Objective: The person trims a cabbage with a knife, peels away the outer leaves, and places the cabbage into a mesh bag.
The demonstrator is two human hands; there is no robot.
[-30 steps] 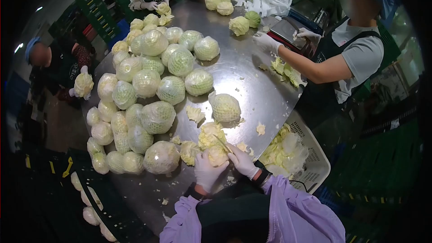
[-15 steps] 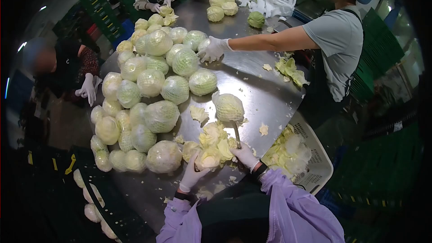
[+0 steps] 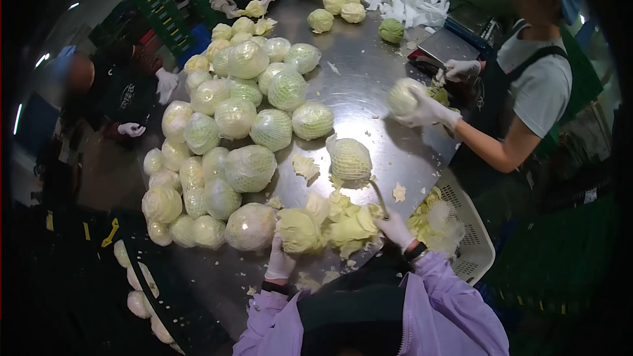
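My left hand point(image 3: 280, 261), in a white glove, is wrapped round the lower left side of a peeled, pale yellow-green cabbage point(image 3: 299, 231) at the table's near edge. In my gloved right hand point(image 3: 395, 229) is a knife point(image 3: 378, 196), its thin curved blade pointing away from me. Between both hands lie loose cabbage leaves point(image 3: 353, 223), right beside the held cabbage. Just beyond the blade rests a cabbage in netting and film point(image 3: 350, 159). A film-wrapped cabbage point(image 3: 251, 227) sits left of my left hand.
Many wrapped cabbages point(image 3: 235, 118) are heaped on the left of the metal table point(image 3: 356, 79). A white basket point(image 3: 483, 250) of leaves stands at right, a dark crate point(image 3: 155, 300) at lower left. A co-worker's hand point(image 3: 428, 111) grips a cabbage at right; other people stand opposite and left.
The cabbage in my left hand has been turned, so its leafy side now shows. My right hand still holds the knife. The co-worker's arm at right has drawn back from the heap with a cabbage.
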